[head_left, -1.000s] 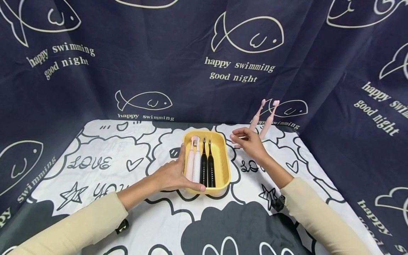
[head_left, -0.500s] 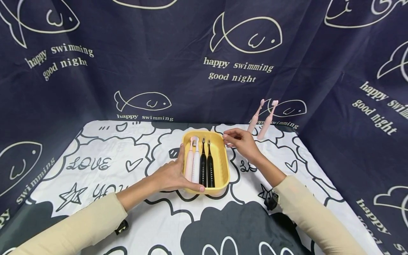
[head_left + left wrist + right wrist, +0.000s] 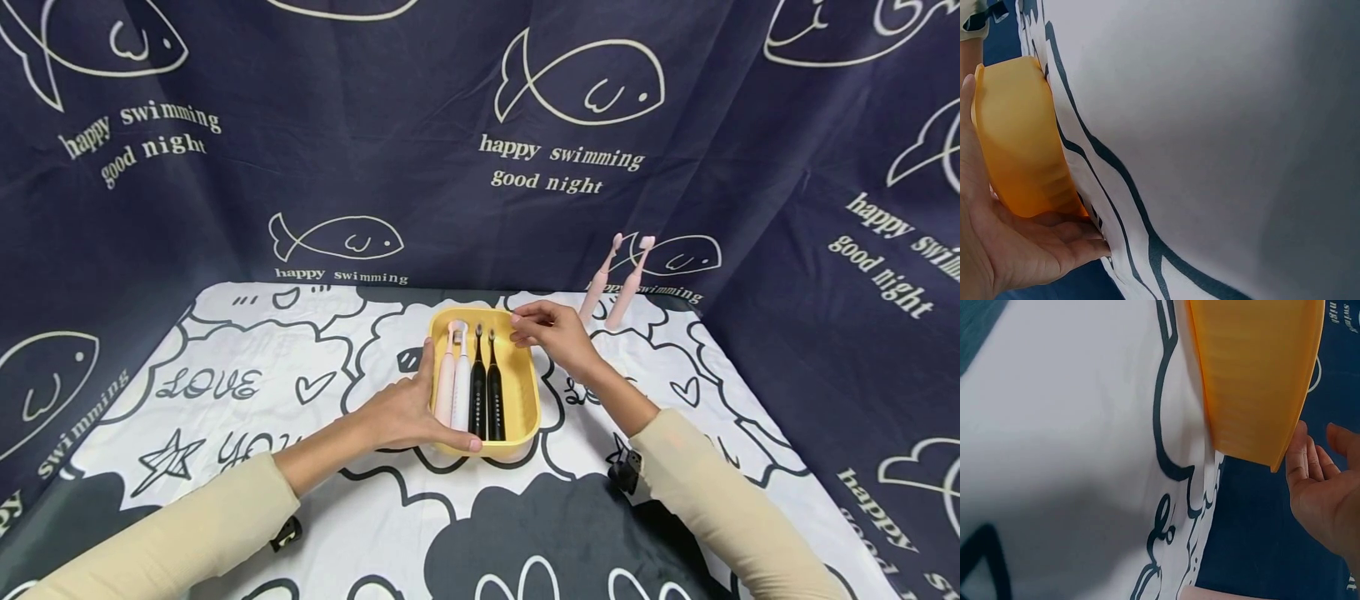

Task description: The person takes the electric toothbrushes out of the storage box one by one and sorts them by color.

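Note:
A yellow plastic tray sits on the patterned cloth, holding a pink electric toothbrush, a white one and two black toothbrushes side by side, heads pointing away. My left hand grips the tray's near-left corner, thumb on the front rim. In the left wrist view its fingers wrap against the tray's outer wall. At the back-right corner, my right hand has loosely bent fingers reaching over the rim. The right wrist view has its thumb apart from the fingers, fingertips right at the tray's edge.
Two pink electric toothbrushes, a left one and a right one, stand upright behind my right hand. White cloth with black drawings covers the table. A dark blue fish-print curtain hangs behind and at both sides.
My right hand has moved left from beside the standing toothbrushes to over the tray's back-right corner. The left hand, tray and toothbrushes have stayed in place.

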`<action>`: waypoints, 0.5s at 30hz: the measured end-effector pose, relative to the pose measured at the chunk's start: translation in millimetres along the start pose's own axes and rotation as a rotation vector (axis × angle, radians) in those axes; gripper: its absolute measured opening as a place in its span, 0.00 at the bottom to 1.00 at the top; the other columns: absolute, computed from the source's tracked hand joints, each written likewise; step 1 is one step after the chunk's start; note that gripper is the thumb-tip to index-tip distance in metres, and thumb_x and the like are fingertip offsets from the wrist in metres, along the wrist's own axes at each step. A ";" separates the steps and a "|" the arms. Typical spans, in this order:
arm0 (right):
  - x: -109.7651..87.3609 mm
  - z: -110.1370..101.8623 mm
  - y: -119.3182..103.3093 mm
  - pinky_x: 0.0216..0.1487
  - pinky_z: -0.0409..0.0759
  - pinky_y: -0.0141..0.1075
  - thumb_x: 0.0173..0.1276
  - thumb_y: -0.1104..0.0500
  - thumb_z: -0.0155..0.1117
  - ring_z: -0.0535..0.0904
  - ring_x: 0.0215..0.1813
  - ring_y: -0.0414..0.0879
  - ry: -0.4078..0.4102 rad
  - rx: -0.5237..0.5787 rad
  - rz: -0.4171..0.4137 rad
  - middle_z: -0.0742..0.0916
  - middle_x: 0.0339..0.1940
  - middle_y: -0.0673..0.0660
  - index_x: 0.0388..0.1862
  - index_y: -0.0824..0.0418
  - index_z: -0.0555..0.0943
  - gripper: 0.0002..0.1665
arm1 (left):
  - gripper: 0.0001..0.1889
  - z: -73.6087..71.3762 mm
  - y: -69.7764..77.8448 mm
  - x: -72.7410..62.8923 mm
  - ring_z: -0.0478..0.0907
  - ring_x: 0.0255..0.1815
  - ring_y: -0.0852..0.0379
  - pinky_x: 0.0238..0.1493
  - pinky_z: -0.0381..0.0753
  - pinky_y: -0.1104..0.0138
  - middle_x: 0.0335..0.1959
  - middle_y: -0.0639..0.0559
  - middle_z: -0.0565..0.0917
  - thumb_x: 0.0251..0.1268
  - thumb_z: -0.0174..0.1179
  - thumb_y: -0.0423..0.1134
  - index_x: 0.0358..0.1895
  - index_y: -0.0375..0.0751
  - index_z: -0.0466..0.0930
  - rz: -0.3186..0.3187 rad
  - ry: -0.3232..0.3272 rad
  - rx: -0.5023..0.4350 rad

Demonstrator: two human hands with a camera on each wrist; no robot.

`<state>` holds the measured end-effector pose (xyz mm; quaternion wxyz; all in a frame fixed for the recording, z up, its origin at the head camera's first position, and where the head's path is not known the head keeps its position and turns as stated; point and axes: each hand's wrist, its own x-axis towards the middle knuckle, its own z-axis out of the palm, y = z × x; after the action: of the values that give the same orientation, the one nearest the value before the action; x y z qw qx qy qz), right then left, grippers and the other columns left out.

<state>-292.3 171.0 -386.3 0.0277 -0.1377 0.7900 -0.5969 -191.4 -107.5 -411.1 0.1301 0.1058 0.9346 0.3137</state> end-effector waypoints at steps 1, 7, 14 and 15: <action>0.5 1.4 -0.8 0.51 0.94 0.37 0.84 0.64 0.69 0.94 0.41 0.41 -0.007 0.011 0.004 0.88 0.58 0.82 0.67 0.80 0.82 0.23 | 0.97 -0.1 0.1 -0.2 0.87 0.64 0.43 0.69 0.85 0.46 0.68 0.28 0.86 0.33 0.84 0.84 0.93 0.49 0.18 0.000 0.001 0.000; 1.9 11.1 -7.3 0.55 0.94 0.43 0.84 0.64 0.69 0.95 0.44 0.44 -0.048 0.017 0.024 0.88 0.60 0.82 0.67 0.81 0.82 0.22 | 0.97 0.2 0.4 0.0 0.87 0.62 0.44 0.68 0.85 0.47 0.68 0.28 0.86 0.33 0.83 0.84 0.93 0.50 0.17 -0.001 0.000 -0.001; 6.4 24.9 -14.2 0.59 0.93 0.50 0.84 0.65 0.69 0.96 0.48 0.52 -0.091 0.056 0.057 0.89 0.60 0.80 0.66 0.80 0.83 0.21 | 0.97 -0.5 0.1 0.6 0.88 0.60 0.44 0.67 0.86 0.46 0.66 0.27 0.87 0.34 0.83 0.84 0.93 0.50 0.16 0.004 -0.005 0.004; 7.1 27.0 -15.3 0.59 0.93 0.49 0.84 0.66 0.68 0.96 0.49 0.52 -0.095 0.065 0.065 0.89 0.61 0.80 0.66 0.80 0.83 0.20 | 0.97 -0.8 -0.3 0.7 0.88 0.59 0.44 0.66 0.86 0.47 0.65 0.27 0.87 0.34 0.83 0.85 0.93 0.50 0.16 0.003 -0.006 0.004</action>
<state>-290.7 140.1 -378.6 0.0887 -0.1393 0.7722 -0.6136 -192.3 -108.0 -410.7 0.1321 0.1085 0.9347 0.3116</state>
